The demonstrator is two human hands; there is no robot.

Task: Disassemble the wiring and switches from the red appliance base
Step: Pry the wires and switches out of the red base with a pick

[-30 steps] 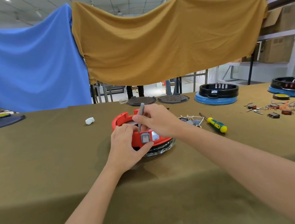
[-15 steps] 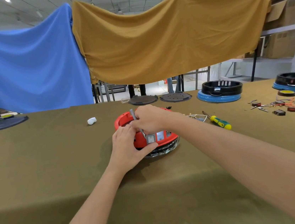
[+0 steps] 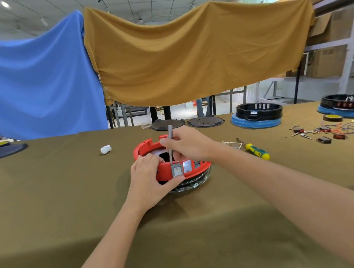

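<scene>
The right hand (image 3: pixel 187 144) pinches a thin grey tool (image 3: pixel 171 142) like a pen, held nearly upright, its tip down at the top edge of a grey switch (image 3: pixel 177 170). The left hand (image 3: pixel 149 179) curls round the near left wall of the red base (image 3: pixel 164 168), thumb under the switch, fingers over the rim. The base is a round red ring with square openings along its front wall, sitting on what looks like a dark, shiny lower part, in the middle of the olive-covered surface (image 3: pixel 68 202). To its right lie a yellow-and-green screwdriver (image 3: pixel 256 149) and, farther off, loose wires and switches (image 3: pixel 332 132). A white lump (image 3: pixel 106 149) lies to the left.
</scene>
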